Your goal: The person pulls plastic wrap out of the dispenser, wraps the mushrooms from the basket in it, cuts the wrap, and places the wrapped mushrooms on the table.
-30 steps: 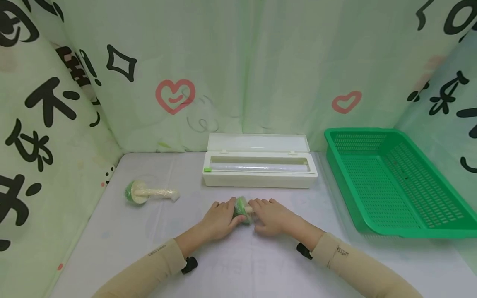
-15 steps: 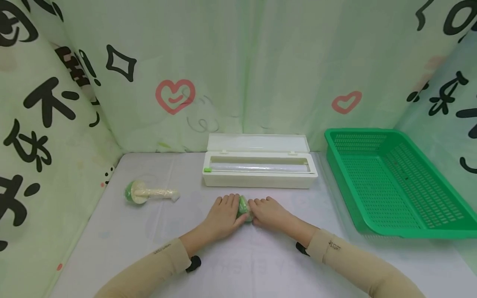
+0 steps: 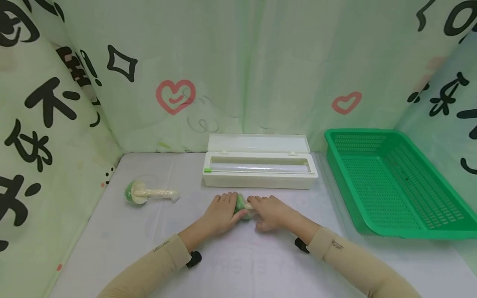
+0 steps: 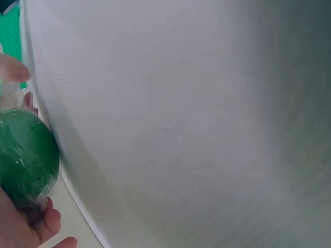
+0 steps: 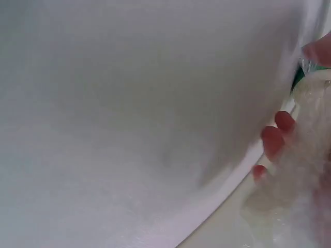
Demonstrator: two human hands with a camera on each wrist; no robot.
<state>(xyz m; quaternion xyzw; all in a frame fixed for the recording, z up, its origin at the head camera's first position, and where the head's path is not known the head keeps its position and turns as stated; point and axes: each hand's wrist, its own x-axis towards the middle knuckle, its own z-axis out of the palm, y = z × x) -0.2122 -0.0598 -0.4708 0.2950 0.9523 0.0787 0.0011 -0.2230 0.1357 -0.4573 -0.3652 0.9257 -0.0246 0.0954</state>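
Observation:
In the head view, my left hand [image 3: 220, 215] holds the green cap of a mushroom-shaped object [image 3: 240, 203] wrapped in clear film. Its pale stem points right, where my right hand [image 3: 272, 211] grips the stem end and the film. The rounded cap [image 4: 28, 155] fills the left edge of the left wrist view, with fingers above and below it. Crinkled film [image 5: 289, 206] hangs around the stem in the right wrist view, partly hiding the right fingers. A second wrapped mushroom-shaped object [image 3: 139, 193], also green-capped with a pale stem, lies on the table to the left.
Behind the hands stands a white box [image 3: 258, 181] with its lid [image 3: 258, 143] raised and a roll of clear film [image 3: 257, 167] inside. A green perforated basket [image 3: 376, 225] sits at the right. Printed green curtains [image 3: 283, 82] enclose the white table [image 3: 231, 273].
Half a second ago the hands were closer and the cap faced more upward. Now the right hand has rolled back slightly and the pale stem shows again between the hands.

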